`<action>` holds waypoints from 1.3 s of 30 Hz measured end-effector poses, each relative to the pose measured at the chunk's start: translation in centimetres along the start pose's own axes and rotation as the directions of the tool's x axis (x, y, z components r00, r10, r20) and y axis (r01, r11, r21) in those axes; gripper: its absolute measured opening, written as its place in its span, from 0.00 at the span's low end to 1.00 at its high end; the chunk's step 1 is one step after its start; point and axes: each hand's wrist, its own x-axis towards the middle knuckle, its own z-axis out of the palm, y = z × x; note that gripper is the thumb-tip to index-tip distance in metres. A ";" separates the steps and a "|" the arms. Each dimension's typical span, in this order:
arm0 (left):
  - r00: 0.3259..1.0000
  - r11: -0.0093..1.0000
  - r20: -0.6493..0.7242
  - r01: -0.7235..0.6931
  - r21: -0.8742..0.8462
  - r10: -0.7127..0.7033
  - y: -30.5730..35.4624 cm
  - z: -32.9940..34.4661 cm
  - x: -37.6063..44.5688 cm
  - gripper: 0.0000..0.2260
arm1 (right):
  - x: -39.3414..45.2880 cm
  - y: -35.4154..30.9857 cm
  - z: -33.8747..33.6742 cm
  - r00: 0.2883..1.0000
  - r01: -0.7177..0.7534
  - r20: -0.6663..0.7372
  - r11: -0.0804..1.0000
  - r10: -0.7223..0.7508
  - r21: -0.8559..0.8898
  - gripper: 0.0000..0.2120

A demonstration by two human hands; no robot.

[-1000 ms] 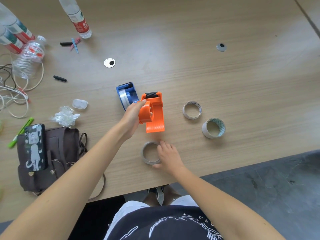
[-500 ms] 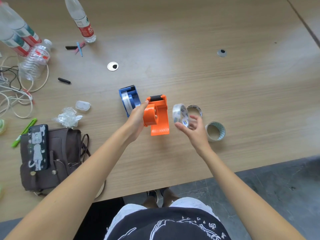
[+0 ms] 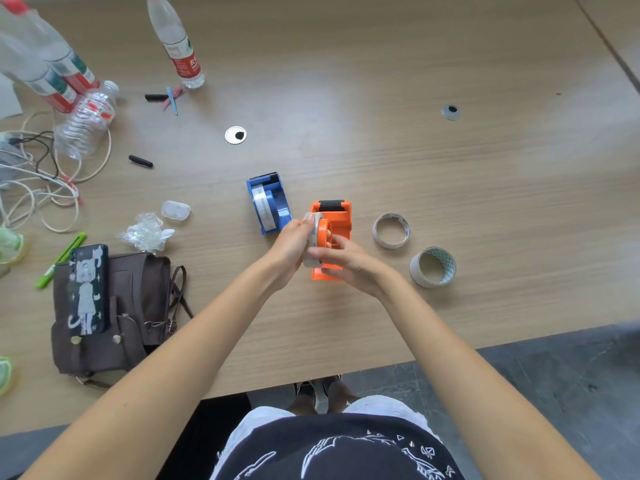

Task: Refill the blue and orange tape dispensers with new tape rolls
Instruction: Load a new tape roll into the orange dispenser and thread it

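Where hands (image 3: 294, 244) meet: wooden table (image 3: 381, 161).

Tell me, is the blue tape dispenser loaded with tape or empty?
Loaded. The blue tape dispenser lies on the table with a pale band of tape showing inside its body. How much tape is left cannot be told.

Bare forearms, no sleeves behind either hand. Black shirt (image 3: 339, 452) with white line drawing. Pale frayed shorts (image 3: 263, 419), dark shoes (image 3: 317, 393).

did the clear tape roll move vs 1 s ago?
Yes. The clear tape roll left its table spot near the front edge and now sits against the orange plastic dispenser, pinched by both hands.
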 end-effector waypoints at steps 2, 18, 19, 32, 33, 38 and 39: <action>0.999 0.999 0.046 0.011 0.051 -0.013 -0.4 -0.1 -0.2 0.17 | 0.1 -0.5 -0.4 0.999 -0.039 0.005 0.977 0.038 0.208 0.27; 0.980 0.969 0.197 -0.074 0.235 0.027 -1.6 0.4 -2.5 0.12 | 0.8 -1.6 0.2 0.883 0.057 -0.455 0.989 -0.115 -0.138 0.14; 0.986 0.972 0.167 -0.065 0.224 0.027 -1.6 0.4 -2.4 0.13 | 0.8 -1.6 0.5 0.881 0.091 -0.444 0.978 -0.166 -0.186 0.15; 0.996 0.970 0.057 -0.084 0.227 0.073 -1.1 -0.1 -2.2 0.14 | -0.8 -2.7 1.9 0.793 0.177 -0.451 0.863 -0.409 -0.473 0.07; 0.996 0.966 0.046 -0.087 0.244 0.078 -1.1 0.0 -2.3 0.18 | -0.8 -2.7 1.8 0.792 0.167 -0.466 0.875 -0.394 -0.455 0.06; 0.991 0.961 0.007 -0.132 0.243 0.134 -0.9 0.2 -2.5 0.15 | 0.1 -2.8 1.8 0.776 0.134 -0.535 0.916 -0.335 -0.379 0.06; 0.990 0.962 -0.011 -0.133 0.239 0.139 -0.9 0.3 -2.5 0.15 | 0.2 -2.8 1.9 0.765 0.127 -0.545 0.911 -0.342 -0.393 0.05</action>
